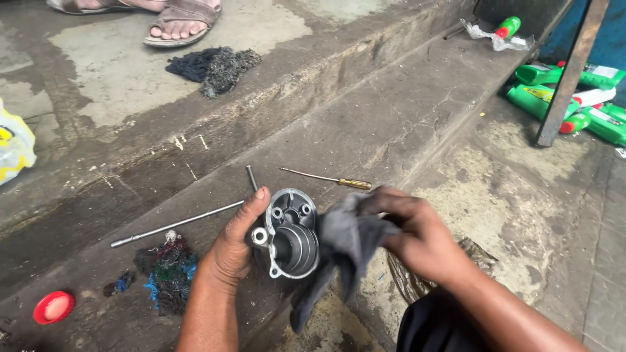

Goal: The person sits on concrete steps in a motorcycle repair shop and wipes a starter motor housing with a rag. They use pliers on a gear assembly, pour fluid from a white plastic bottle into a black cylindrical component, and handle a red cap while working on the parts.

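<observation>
Spanning the frame, the stained concrete step (391, 124) carries a long metal rod (176, 223) and a yellow-handled screwdriver (329, 178). Above it, the left hand (231, 251) grips a grey metal housing (291, 233), tilted open-side up, apparently for access, while the right hand (417, 238) clutches a dark rag (342, 244) against its rim.

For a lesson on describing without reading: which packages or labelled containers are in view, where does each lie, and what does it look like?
Green bottles: heaped on the ground at upper right, green with white and yellow labels, some red caps.
Single green bottle: on the ledge at top, red-capped, on clear plastic wrap.
Plastic bag: left edge, white and yellow.
</observation>
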